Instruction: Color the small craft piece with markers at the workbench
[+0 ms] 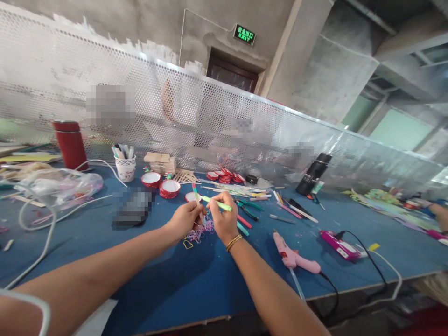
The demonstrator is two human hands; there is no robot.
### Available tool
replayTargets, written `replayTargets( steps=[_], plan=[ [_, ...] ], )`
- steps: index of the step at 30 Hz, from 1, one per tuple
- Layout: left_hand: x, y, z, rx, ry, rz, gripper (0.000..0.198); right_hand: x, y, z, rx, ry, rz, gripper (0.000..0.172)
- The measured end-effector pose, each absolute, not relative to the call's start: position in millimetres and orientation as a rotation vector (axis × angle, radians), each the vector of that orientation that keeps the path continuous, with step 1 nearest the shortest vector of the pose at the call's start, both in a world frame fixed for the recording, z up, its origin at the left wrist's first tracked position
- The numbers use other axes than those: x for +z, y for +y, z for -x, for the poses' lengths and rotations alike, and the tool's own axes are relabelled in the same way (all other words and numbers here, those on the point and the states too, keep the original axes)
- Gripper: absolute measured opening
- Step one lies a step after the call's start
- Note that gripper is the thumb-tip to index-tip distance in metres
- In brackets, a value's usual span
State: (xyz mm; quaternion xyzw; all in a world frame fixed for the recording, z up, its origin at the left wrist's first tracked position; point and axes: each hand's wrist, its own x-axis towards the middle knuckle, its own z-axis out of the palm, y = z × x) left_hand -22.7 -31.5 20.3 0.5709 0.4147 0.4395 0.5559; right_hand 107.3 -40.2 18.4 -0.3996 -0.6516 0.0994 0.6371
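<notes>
In front of me, my left hand (184, 221) is closed on a narrow craft stick (195, 190), held upright with red and green colour at its upper end. My right hand (223, 221) grips a light green marker pen (224, 205), its tip pointing left at the stick. Under both hands lies a pile of thin pink and purple loops (206, 226), with a yellow loop (188, 244) beside it. Just beyond, red-rimmed white round pieces (170, 186) are stacked. Right of my right hand are dark-green-handled pliers (248, 211) and a red marker (244, 221).
A pink glue gun (289, 252) and a magenta box with cables (339, 245) lie at right. Behind stand a red flask (70, 144), a paper cup of pens (125, 168) and a black bottle (313, 173), before a perforated metal screen (210, 121). Another person's hand (439, 214) is far right.
</notes>
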Motion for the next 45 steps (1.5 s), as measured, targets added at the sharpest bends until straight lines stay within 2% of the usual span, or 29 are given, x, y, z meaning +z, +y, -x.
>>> replayTargets(
  steps=[45],
  plan=[
    [20.1,-30.9,23.2,1.053,0.954,-1.332,0.036,17.7,-41.1,-105.0,0.252,-1.529,0.909,0.012]
  ],
)
